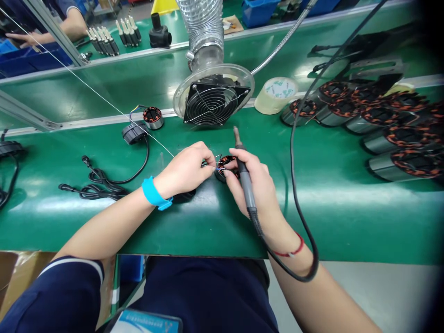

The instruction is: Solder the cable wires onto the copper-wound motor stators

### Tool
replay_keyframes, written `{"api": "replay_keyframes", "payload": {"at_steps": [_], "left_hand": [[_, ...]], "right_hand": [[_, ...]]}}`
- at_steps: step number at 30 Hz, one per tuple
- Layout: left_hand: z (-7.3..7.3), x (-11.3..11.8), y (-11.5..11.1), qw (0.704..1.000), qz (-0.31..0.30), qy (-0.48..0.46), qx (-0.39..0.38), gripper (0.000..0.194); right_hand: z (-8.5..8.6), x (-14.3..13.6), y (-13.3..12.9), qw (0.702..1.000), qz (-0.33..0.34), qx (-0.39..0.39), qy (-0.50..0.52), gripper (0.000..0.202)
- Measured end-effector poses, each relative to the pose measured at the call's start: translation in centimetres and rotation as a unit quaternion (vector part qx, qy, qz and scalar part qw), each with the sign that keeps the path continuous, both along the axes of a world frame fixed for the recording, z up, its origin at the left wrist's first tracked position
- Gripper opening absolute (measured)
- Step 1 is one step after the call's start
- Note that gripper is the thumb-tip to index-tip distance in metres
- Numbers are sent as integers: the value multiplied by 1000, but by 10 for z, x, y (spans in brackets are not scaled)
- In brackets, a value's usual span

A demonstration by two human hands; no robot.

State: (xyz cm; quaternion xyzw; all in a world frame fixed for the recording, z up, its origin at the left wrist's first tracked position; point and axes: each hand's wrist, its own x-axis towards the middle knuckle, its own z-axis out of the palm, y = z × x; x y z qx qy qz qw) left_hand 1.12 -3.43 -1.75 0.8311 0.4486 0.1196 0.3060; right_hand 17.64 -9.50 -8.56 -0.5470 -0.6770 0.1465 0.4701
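Observation:
My left hand (190, 169), with a blue band at the wrist, pinches thin wires (218, 168) beside a copper-wound motor stator (226, 162). A soldering iron (245, 180) lies in my right hand (260, 189), its tip pointing up and away from me. The thumb and a finger of that same hand reach to the wire ends over the stator. My hands partly cover the stator. A dark part (185, 196) shows under my left wrist. A white strand (104, 99) runs from the upper left down to my left hand.
A fume extractor fan (215, 104) hangs just beyond my hands. Several stators (409, 138) stand at the right, near a tape roll (276, 95). Black cables (100, 182) lie at left by another stator (153, 118). Another person's arm (69, 27) shows beyond the frame.

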Motion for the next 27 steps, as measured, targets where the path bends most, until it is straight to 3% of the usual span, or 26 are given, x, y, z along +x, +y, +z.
{"api": "replay_keyframes", "payload": {"at_steps": [7,11,15,19,27], "left_hand": [[3,6,-9,1000,8,21,-15,13],[4,9,-11,999,32,36,-8,14],[3,8,-10,999,34,20,-8,14],[3,8,-10,999,38,12,-17,15],[2,10,-10,999,37,16,-18,16]], "right_hand": [[0,5,-50,992,-74,29,95,36],[-10,4,-69,985,-98,97,108,32],[-14,5,-73,981,-98,118,119,26],[-12,6,-73,980,-119,91,134,20],[-11,1,-73,979,-98,87,157,23]]}}
